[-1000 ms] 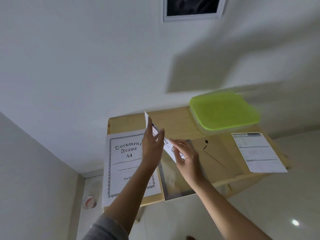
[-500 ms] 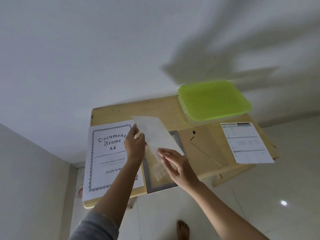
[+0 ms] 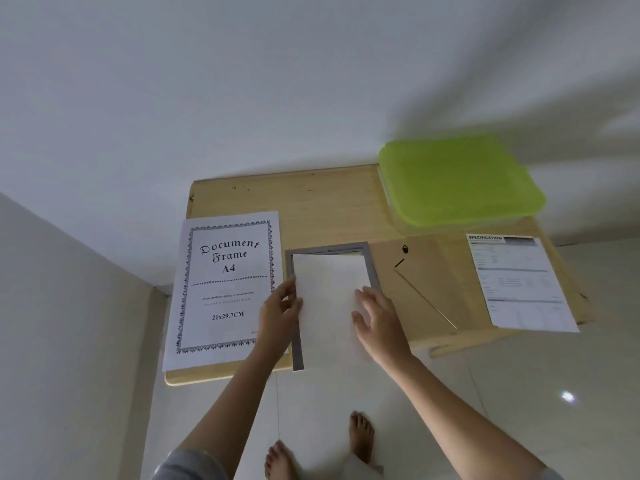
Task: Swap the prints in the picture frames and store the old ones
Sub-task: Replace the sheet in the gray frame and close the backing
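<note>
Head view: a white sheet [image 3: 329, 289] was laid lengthwise on the grey frame [image 3: 329, 247] on the tabletop [image 3: 311, 202], offset toward the person. Its left edge was pinched by the left hand [image 3: 278, 313] and its right side pressed by the flat, straight-fingered right hand [image 3: 375, 317]. A push away from the person was judged needed.

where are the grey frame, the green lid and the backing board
grey frame [image 3: 329, 247], head view, on its exposed top rail
green lid [image 3: 457, 180], head view, middle of its top surface
backing board [image 3: 429, 271], head view, on its bare wooden face
</note>
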A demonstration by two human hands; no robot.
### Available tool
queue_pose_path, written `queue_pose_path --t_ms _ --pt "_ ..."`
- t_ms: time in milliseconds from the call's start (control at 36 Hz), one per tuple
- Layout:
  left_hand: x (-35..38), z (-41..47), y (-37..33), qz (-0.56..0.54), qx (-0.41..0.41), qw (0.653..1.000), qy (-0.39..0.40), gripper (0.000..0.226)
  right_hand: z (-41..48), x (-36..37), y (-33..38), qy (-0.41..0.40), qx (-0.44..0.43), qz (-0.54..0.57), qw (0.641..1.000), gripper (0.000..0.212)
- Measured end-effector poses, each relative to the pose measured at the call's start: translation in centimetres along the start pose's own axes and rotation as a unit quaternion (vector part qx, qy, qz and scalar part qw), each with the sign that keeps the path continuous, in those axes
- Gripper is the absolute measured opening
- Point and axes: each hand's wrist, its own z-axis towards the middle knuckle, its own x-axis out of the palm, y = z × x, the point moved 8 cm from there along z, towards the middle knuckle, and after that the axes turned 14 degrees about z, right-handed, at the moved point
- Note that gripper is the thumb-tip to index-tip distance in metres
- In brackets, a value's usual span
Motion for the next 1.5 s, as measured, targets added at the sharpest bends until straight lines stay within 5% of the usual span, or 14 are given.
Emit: queue_pose_path --t_ms 361,694,889,1500 --pt "0.4 0.3 0.3 0.271 0.071 0.958 -0.056 0.054 -0.5 1.2 -0.1 -0.001 -0.036 -0.092 0.995 0.038" --pt "0.3 1.0 1.2 0.262 0.061 0.961 -0.055 0.06 -0.7 5.1 2.9 0.083 -0.164 -0.145 0.972 0.048" --pt "0.2 0.8 1.4 0.271 0.084 0.958 -0.046 0.06 0.9 6.1 2.4 0.117 -0.152 -0.175 0.966 0.05" --pt "0.4 1.2 0.7 0.32 0.109 0.94 -0.035 0.058 1.5 4.9 2.9 0.066 -0.163 -0.182 0.967 0.042"
